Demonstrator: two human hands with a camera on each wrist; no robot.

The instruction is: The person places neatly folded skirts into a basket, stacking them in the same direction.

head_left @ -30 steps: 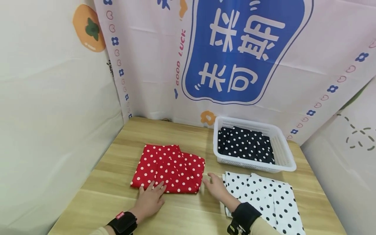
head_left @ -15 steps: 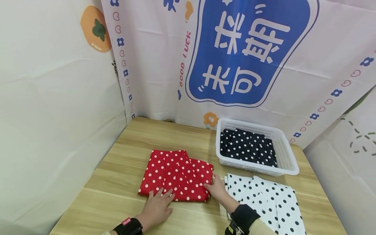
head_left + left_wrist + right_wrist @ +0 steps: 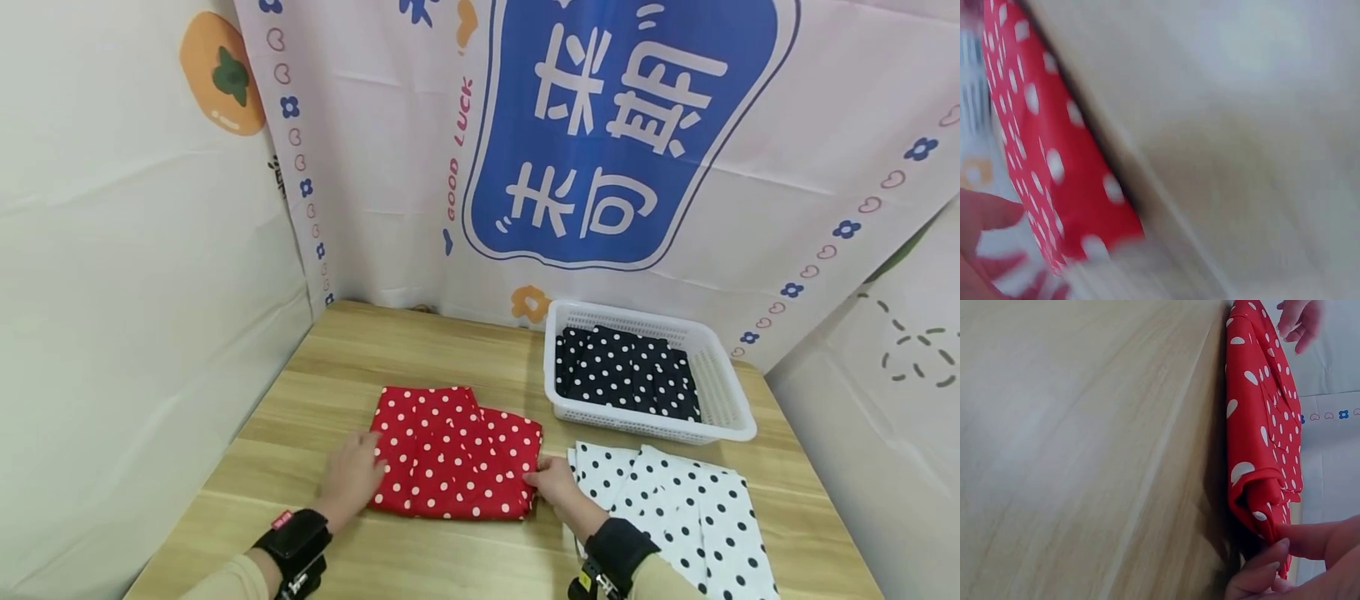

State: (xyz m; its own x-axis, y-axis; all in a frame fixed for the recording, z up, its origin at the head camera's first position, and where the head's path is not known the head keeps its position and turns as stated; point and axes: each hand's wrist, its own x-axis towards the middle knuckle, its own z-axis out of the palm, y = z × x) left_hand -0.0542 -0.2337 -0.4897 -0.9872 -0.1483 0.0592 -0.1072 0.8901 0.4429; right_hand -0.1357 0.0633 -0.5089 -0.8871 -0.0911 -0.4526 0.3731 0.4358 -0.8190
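A folded red cloth with white dots (image 3: 457,458) lies flat on the table. At its right edge my right hand (image 3: 557,482) pinches the layered fabric; in the right wrist view the thumb (image 3: 1310,539) presses from above while curled fingers sit beneath. My left hand (image 3: 352,475), blurred, is at the cloth's left edge, its fingers loosely spread. In the left wrist view, the left thumb (image 3: 997,211) stands close to the end of the red cloth, with the other fingers apart from it.
A white plastic basket (image 3: 723,392) at the back right holds a folded black dotted cloth (image 3: 622,371). In front of it lies a folded white cloth with black dots (image 3: 682,517), partly under my right forearm. The wooden table (image 3: 300,400) meets printed hangings behind.
My left hand has left the cloth's front edge for its left side. My right hand has closed on the right edge, and the cloth sits slightly nearer to me.
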